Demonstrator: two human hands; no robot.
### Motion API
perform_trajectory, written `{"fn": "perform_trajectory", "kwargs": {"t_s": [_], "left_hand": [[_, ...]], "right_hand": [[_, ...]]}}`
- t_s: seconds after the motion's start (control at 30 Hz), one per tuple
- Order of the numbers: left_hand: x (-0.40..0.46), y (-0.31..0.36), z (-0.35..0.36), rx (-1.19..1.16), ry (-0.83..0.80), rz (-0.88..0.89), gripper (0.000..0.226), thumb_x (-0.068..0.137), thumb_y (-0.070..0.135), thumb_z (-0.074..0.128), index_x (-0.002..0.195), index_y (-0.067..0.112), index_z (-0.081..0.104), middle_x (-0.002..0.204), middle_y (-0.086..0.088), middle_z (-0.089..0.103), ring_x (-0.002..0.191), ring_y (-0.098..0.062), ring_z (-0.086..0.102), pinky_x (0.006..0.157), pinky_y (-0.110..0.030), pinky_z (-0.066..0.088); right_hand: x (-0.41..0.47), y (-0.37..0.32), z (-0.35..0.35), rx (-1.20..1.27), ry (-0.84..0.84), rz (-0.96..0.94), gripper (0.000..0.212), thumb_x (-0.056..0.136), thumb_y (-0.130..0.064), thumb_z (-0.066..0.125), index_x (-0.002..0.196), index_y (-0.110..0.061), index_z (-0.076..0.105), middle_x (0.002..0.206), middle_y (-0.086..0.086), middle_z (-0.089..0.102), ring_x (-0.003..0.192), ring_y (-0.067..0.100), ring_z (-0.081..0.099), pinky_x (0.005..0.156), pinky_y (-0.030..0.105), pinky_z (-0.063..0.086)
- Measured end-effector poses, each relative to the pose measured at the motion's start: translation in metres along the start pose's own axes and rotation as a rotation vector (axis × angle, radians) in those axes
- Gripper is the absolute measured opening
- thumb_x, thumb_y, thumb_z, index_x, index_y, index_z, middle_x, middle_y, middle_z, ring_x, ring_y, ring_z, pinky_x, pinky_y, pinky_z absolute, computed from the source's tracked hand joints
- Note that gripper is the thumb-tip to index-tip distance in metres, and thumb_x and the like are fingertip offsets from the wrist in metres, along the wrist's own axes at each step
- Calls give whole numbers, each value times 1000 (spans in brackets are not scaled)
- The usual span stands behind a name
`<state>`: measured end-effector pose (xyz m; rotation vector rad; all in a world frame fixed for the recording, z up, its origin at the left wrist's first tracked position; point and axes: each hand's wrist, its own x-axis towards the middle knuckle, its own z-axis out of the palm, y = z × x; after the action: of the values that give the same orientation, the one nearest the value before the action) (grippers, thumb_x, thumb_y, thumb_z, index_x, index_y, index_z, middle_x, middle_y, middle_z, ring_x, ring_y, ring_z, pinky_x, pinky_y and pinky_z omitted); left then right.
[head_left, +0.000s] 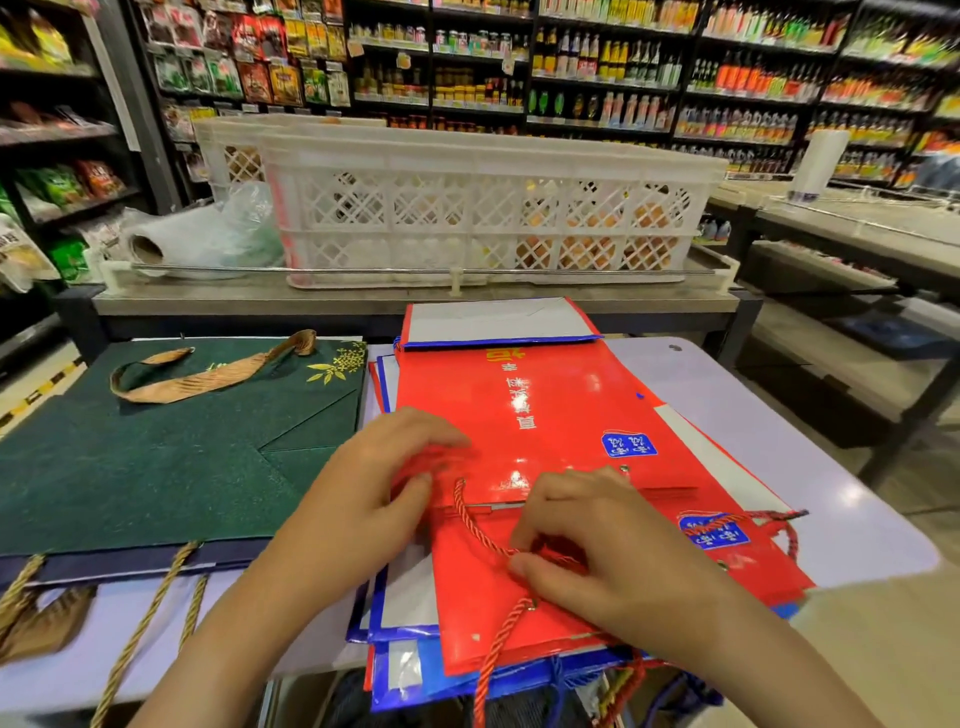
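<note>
Right hand (597, 545), seemingly curled, on red cord (475, 525)

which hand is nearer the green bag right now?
Left. The left hand is at the green bag's right edge, with its fingers on the red bag. The right hand is farther right, over the red bag, pinching the red cord handle.

Head cam, close, fwd-down over table (857, 499)
</note>
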<state>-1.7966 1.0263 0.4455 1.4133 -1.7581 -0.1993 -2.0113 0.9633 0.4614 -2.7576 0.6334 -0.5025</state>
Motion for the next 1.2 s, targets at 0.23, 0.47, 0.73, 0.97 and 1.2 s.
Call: {"fn": "perform_trajectory", "kwargs": {"t_s": [0.23,0.47,0.73,0.97,1.2], "left_hand": [[6,21,7,-37,-68,99,28,85,43,58,109,31,66,106,20,64,103,2,58,88,-15,43],[24,30,8,-369,180,-147,12,89,20,65,77,18,66,73,-1,65,64,-6,59,62,-20,48],[28,24,12,-344,286,-249,13,90,23,58,100,18,66,89,11,65,79,4,59,74,-12,45],[47,54,12,-7,-71,73,46,88,55,40,95,20,68,74,21,63,75,5,57,87,-18,37],[59,44,2,-729,210,-134,32,89,36,51,66,21,68,49,10,41,54,-9,44,63,-22,36]], "right_hand": [[5,-4,-7,207,198,89,21,89,-43,49,89,-28,64,68,-8,62,67,9,57,63,29,43],[-1,8,-30,314,311,142,14,89,-34,53,81,-28,63,68,-17,56,64,4,52,60,13,37],[-9,23,-45,289,387,210,14,92,-19,59,80,-27,64,69,-21,58,69,0,54,63,10,36],[6,11,-56,270,397,161,16,91,-16,60,80,-26,66,65,-27,58,65,-4,54,61,7,35],[-3,24,-66,329,376,228,20,95,-18,53,84,-21,69,65,-17,60,61,-2,53,59,8,36]]}}
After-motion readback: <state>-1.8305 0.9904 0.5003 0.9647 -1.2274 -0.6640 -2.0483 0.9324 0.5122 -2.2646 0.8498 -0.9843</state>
